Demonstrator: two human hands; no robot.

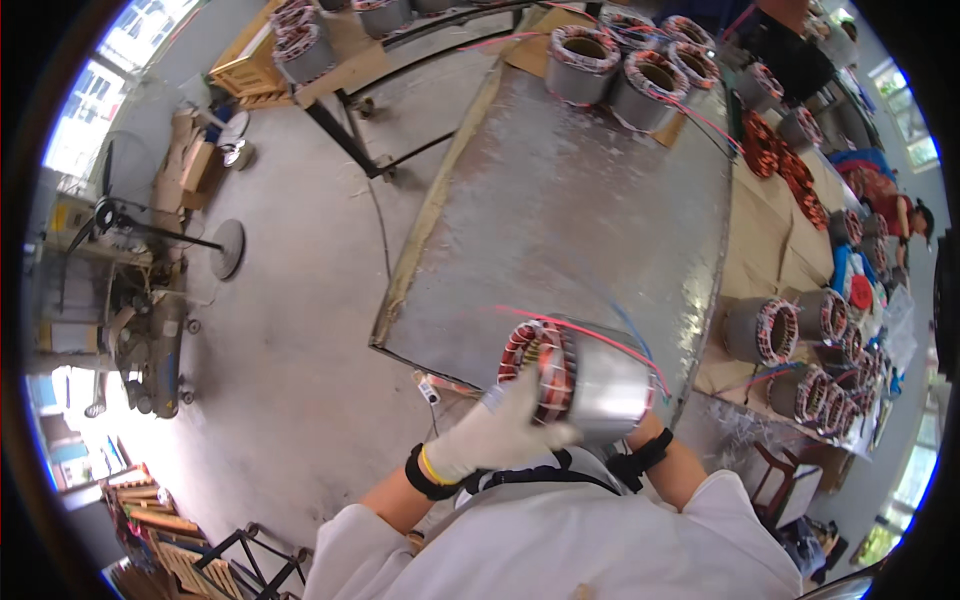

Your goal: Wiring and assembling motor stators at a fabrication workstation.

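Observation:
A motor stator (612, 385), a silver metal cylinder with red-brown copper windings laced in white at its left end, lies tilted on its side in front of my body, over the near edge of the table. My left hand (505, 430), in a pale glove, is closed on the winding end, with its fingers at the laced coils and the metal shell. Behind the stator's right end is my right hand (643, 432); it bears against the shell, and its fingers are mostly hidden. Red and blue lead wires (610, 343) trail from the windings across the cylinder.
The grey-topped table (560, 210) carries several stators (645, 90) at its far end. More stators (762, 330) stand on a cardboard-covered bench at right, near copper coils (780, 160). A person (895, 215) works beyond. A standing fan (228, 248) is at left.

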